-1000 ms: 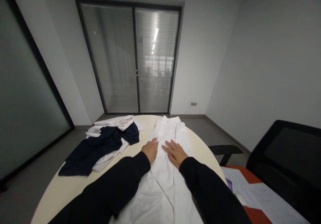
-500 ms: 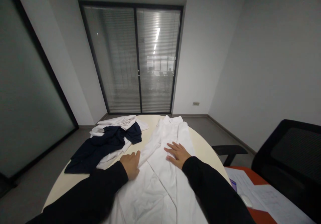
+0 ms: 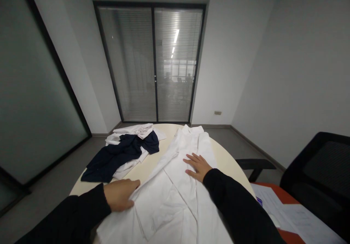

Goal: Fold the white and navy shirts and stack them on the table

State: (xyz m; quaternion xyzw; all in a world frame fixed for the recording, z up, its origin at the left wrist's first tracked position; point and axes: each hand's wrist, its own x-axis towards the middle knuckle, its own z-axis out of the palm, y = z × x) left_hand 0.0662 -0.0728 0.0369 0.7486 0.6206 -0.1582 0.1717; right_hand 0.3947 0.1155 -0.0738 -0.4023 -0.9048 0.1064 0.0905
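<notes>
Blind-covered glass doors (image 3: 131, 73) back a round cream bench (image 3: 228, 160) where a white collared shirt (image 3: 175, 189) lies lengthwise, collar (image 3: 193, 129) farthest off. Right hand (image 3: 197, 167), nearer the collar, rests on it, fingers spread; left hand (image 3: 120, 195) meets its left edge, whether pinching cloth I cannot tell.

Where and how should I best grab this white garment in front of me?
Take the white garment by its long left edge, coming from the left with the left hand: probably easiest, since that edge runs nearly straight over the table and that hand is at it.
</notes>
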